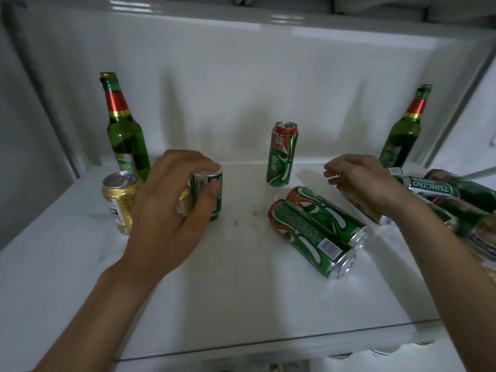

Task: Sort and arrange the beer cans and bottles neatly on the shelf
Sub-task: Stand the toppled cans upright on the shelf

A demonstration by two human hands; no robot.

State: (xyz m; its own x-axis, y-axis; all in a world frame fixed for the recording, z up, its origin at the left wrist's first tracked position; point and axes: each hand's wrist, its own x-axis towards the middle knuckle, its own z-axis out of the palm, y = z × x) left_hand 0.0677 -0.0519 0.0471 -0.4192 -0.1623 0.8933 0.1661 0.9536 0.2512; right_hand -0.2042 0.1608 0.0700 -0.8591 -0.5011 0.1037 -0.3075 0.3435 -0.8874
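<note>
A short green can [212, 193] is gripped upright by the left hand [171, 208] on the white shelf [233, 291], just left of the tall upright green-and-red can [281, 154]. The right hand [362, 183] is held loosely curled, grasping nothing, right of that can. Two matching cans [316, 234] are seen lying in front of it. A gold can [120, 200] and a green bottle [126, 130] are seen further left.

Shelf [241, 291] white, smooth, glossy-ish plastic look. Bottles far left [126, 135] and far right [402, 138] green glass, shiny, foil necks. Cans [316, 232] printed metal, glossy, bare silver ends. Gold can [119, 200] near left, shiny too.
</note>
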